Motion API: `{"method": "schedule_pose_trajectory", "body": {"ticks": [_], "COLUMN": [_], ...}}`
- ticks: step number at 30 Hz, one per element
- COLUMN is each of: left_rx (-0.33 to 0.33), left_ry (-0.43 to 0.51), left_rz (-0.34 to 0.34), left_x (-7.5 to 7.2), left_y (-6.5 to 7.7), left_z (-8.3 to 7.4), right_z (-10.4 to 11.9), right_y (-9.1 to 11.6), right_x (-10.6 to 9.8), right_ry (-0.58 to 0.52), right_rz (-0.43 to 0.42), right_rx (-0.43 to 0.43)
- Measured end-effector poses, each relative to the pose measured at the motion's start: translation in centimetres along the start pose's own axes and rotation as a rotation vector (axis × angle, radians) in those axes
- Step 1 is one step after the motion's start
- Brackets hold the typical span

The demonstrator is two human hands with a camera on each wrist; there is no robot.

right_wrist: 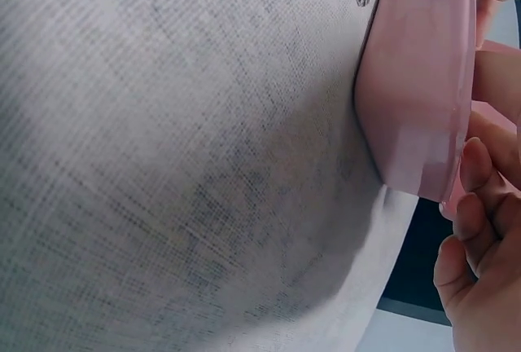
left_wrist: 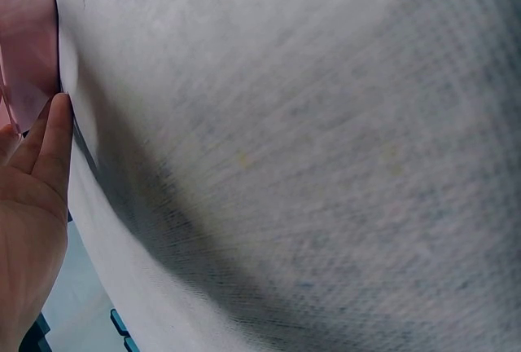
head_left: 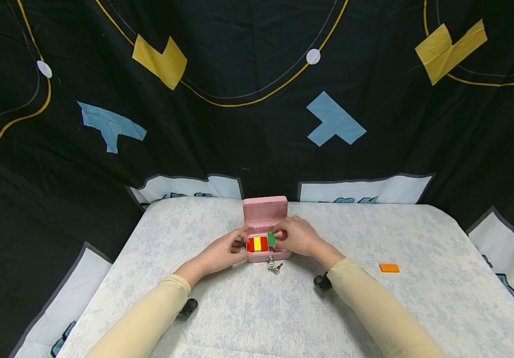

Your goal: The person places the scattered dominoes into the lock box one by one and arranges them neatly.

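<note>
A pink metal box (head_left: 265, 208) stands with its lid raised on the cloth-covered table. Inside lie red and yellow blocks (head_left: 257, 243) side by side, at the left of the box. My left hand (head_left: 221, 252) is at the box's left side; in the left wrist view its straight fingers (left_wrist: 55, 144) rest against the pink wall. From the right, my right hand (head_left: 300, 235) reaches over the rim and pinches a green block (head_left: 271, 239) next to the red and yellow ones. The right wrist view hides that block behind the box's front wall (right_wrist: 419, 83).
Keys (head_left: 275, 269) hang at the lock on the box's front. Far to the right, a flat orange block (head_left: 389, 268) lies on the table (head_left: 257, 318). A black curtain (head_left: 239, 149) with taped shapes rises behind the table's back edge.
</note>
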State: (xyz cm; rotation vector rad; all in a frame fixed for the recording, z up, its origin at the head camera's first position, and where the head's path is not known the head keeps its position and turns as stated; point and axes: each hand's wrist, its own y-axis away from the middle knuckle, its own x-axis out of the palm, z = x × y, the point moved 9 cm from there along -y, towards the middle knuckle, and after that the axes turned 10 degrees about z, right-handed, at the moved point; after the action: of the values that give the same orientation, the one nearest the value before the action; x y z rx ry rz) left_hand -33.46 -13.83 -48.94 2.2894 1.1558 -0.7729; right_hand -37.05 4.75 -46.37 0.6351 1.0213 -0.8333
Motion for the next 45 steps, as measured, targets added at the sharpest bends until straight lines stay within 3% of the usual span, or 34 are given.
{"method": "schedule_pose_trajectory", "body": {"ticks": [20, 28, 45], "left_rx": [0.027, 0.026, -0.005], "left_ry": [0.017, 0.023, 0.025], "left_rz": [0.001, 0.000, 0.003], "left_x": [0.1, 0.0, 0.0], "left_y": [0.1, 0.1, 0.2], "left_z": [0.0, -0.1, 0.0], "right_z": [0.6, 0.4, 0.4], "right_y": [-0.6, -0.7, -0.8], "right_x": [0.5, 0.9, 1.1], "right_ry": [0.085, 0.094, 0.084], "right_rz": [-0.024, 0.006, 0.025], "right_rx": [-0.046, 0.006, 0.012]}}
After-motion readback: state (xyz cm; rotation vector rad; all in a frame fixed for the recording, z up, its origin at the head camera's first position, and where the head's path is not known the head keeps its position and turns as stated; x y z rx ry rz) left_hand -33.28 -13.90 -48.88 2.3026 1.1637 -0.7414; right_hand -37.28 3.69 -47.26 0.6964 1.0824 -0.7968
